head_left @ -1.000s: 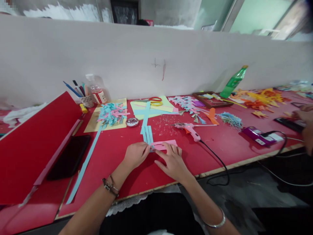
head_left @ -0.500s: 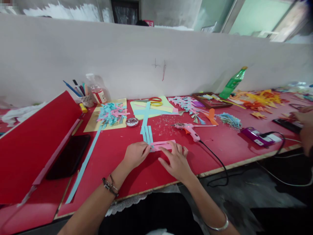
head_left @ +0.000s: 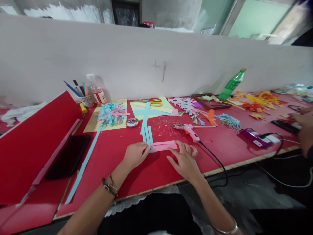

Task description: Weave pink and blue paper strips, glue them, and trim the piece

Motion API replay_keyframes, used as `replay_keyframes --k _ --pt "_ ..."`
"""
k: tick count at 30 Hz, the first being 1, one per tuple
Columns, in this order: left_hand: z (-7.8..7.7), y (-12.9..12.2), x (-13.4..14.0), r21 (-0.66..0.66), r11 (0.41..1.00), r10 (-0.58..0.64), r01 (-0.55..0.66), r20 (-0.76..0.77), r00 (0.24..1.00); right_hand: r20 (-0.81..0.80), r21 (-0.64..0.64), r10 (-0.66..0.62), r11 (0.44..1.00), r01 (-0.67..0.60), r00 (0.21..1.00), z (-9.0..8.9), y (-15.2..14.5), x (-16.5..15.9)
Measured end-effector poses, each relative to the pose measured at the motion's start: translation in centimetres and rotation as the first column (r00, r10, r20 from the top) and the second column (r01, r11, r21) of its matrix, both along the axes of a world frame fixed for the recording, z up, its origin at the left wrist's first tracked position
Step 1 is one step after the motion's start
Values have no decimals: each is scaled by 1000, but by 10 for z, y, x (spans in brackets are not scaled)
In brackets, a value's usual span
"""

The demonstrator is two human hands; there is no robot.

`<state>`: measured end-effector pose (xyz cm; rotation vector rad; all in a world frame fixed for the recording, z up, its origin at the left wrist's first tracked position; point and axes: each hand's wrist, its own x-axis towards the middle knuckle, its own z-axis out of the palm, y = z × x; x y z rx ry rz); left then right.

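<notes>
Pink paper strips [head_left: 162,146] lie sideways on the red tabletop, meeting blue paper strips [head_left: 148,134] that point away from me. My left hand [head_left: 135,156] is closed at the corner where the two colours meet, its thumb and forefinger pinching the strips. At the other end of the pink strips, my right hand [head_left: 184,160] has its fingers spread, with the fingertips touching the paper and nothing gripped. A pink glue gun [head_left: 189,130] lies to the right of the strips.
A heap of blue and pink strips [head_left: 111,114], a round tin [head_left: 132,122] and scissors [head_left: 156,101] lie farther back. Leftward are a black phone [head_left: 69,158] and a red board [head_left: 39,143]. A green bottle [head_left: 232,85] leans at the wall. Another person's hand [head_left: 304,124] is at far right.
My right hand has slid right along the pink strips to their end, uncovering more of them. My left hand keeps its pinch at the corner.
</notes>
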<state>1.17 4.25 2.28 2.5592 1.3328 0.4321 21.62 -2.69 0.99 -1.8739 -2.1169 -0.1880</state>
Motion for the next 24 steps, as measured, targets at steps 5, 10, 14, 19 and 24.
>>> replay_keyframes --k 5,10,14,19,24 --pt "0 0 0 -1 1000 -2 2 12 1000 16 36 -39 999 38 999 -2 1 13" --pt "-1 0 0 -1 1000 -2 2 27 1000 45 86 -117 990 113 992 -3 1 23" --pt "0 0 0 10 1000 2 -2 5 1000 10 119 -126 985 124 992 -3 1 15" --pt "-3 2 -3 56 997 -49 48 15 999 -97 78 58 996 -51 994 -5 5 -6" --pt "-5 5 -7 28 992 -127 125 88 988 -160 40 110 994 -105 981 3 15 -9"
